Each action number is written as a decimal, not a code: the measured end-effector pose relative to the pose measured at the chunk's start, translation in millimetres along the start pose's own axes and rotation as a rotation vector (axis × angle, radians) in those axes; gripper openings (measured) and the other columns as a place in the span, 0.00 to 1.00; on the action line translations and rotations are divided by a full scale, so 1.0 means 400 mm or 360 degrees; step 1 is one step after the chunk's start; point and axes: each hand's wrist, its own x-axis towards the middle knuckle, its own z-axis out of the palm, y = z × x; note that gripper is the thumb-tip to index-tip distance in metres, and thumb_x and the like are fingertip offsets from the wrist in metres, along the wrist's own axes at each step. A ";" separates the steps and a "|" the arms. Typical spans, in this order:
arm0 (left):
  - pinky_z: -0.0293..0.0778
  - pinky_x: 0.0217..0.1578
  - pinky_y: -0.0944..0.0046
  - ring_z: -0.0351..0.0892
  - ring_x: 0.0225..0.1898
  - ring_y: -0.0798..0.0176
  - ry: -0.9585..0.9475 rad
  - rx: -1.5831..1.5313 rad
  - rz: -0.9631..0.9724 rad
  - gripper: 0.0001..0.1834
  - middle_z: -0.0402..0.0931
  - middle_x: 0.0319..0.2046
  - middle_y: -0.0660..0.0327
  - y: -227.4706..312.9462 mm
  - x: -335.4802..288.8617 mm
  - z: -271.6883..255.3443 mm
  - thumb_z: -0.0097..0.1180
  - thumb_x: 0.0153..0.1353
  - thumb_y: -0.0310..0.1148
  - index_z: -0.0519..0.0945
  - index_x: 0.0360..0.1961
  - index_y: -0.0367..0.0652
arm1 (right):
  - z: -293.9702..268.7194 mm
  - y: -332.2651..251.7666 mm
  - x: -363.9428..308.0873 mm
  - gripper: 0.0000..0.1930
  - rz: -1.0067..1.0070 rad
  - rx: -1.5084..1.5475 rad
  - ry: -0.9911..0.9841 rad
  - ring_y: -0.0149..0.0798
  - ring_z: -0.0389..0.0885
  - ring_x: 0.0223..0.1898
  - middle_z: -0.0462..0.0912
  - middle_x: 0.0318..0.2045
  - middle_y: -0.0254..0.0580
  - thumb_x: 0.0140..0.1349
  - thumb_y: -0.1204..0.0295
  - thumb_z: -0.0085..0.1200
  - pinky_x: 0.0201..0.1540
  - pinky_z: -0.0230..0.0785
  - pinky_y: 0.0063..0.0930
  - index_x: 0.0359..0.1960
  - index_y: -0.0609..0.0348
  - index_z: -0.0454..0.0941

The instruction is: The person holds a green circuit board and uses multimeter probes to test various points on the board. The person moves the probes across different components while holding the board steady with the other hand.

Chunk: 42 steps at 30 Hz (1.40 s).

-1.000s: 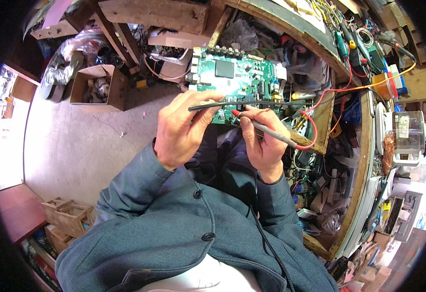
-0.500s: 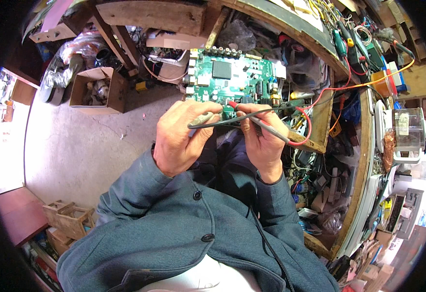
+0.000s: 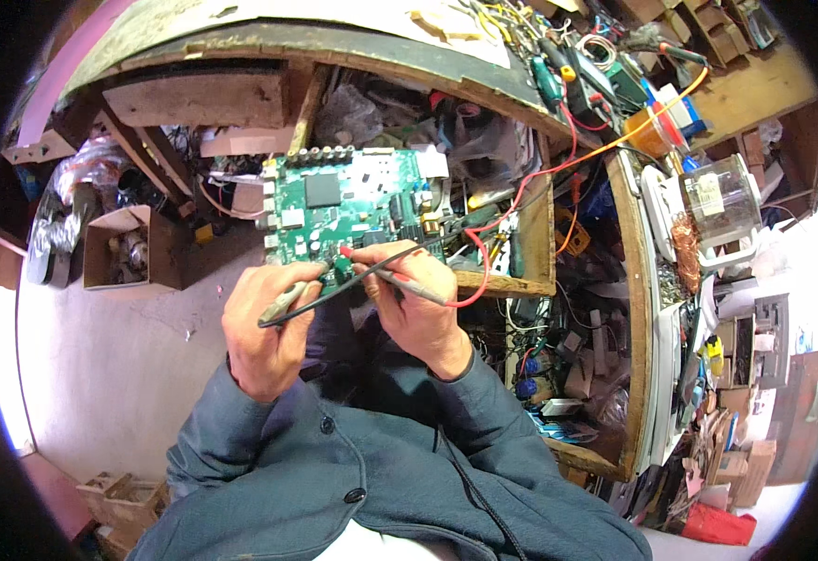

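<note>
Wooden shelving (image 3: 643,355) is flanking three o'clock while, toward eleven, the left hand (image 3: 264,323) is gripping a black-leaded probe (image 3: 285,304) and the right hand (image 3: 425,292) a red-tipped probe (image 3: 414,285), now reaching further over the circuit board (image 3: 339,210), seemingly nearing contact.

You are in a cluttered workshop, one for electronics by the look of it. A green circuit board (image 3: 348,203) set with sockets (image 3: 323,156) and a large chip (image 3: 320,191) is in front of you, alongside two grey test probes (image 3: 412,284). Beyond, your worn tabletop (image 3: 502,86) carries a green-handled tool (image 3: 546,82) and coiled wire (image 3: 599,39). To your right, a rough wooden frame (image 3: 641,355) surrounds jumbled loose parts (image 3: 579,374). A cardboard box (image 3: 114,260) of scraps (image 3: 130,245) stands on the grey floor (image 3: 138,365), and a wooden crate (image 3: 124,505) sits to your left.
</note>
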 end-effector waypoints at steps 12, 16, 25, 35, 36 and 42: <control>0.78 0.43 0.54 0.84 0.40 0.47 0.0025 0.0032 0.0058 0.12 0.87 0.41 0.53 -0.004 0.000 0.001 0.67 0.63 0.22 0.86 0.47 0.39 | -0.014 0.001 -0.001 0.11 -0.0007 -0.0077 -0.0035 0.47 0.89 0.39 0.90 0.41 0.46 0.64 0.81 0.65 0.42 0.80 0.36 0.47 0.61 0.88; 0.77 0.41 0.54 0.84 0.38 0.47 0.0036 0.0024 0.0101 0.14 0.87 0.40 0.53 -0.007 -0.004 -0.001 0.69 0.61 0.22 0.86 0.48 0.40 | -0.016 0.007 -0.021 0.07 0.0207 0.0207 0.0216 0.37 0.86 0.34 0.90 0.40 0.47 0.69 0.79 0.63 0.39 0.77 0.28 0.46 0.67 0.87; 0.80 0.44 0.56 0.86 0.41 0.49 0.0017 0.0140 0.0264 0.15 0.88 0.42 0.52 -0.007 -0.006 0.012 0.70 0.59 0.21 0.86 0.48 0.39 | -0.006 0.051 -0.034 0.07 0.0210 0.0270 0.0233 0.36 0.86 0.34 0.88 0.36 0.45 0.72 0.73 0.64 0.37 0.78 0.29 0.43 0.66 0.85; 0.79 0.42 0.54 0.85 0.39 0.49 -0.0098 0.0242 0.0404 0.18 0.86 0.42 0.53 -0.023 -0.008 0.023 0.71 0.59 0.25 0.87 0.51 0.41 | -0.003 0.055 -0.019 0.05 -0.0146 -0.0029 0.0170 0.47 0.87 0.31 0.88 0.33 0.46 0.67 0.76 0.67 0.33 0.77 0.35 0.40 0.62 0.85; 0.79 0.42 0.54 0.85 0.39 0.49 -0.0109 0.0241 0.0398 0.18 0.86 0.42 0.53 -0.022 -0.007 0.022 0.71 0.59 0.25 0.87 0.51 0.41 | -0.002 0.053 -0.016 0.05 -0.0167 -0.0038 0.0164 0.48 0.86 0.31 0.88 0.33 0.46 0.67 0.76 0.67 0.33 0.77 0.35 0.40 0.62 0.85; 0.79 0.41 0.54 0.85 0.40 0.49 -0.0134 0.0246 0.0381 0.18 0.86 0.42 0.54 -0.022 -0.009 0.022 0.71 0.59 0.26 0.87 0.51 0.41 | 0.002 0.047 -0.007 0.05 -0.0230 -0.0065 0.0148 0.48 0.86 0.30 0.87 0.33 0.46 0.66 0.76 0.67 0.32 0.76 0.36 0.40 0.63 0.84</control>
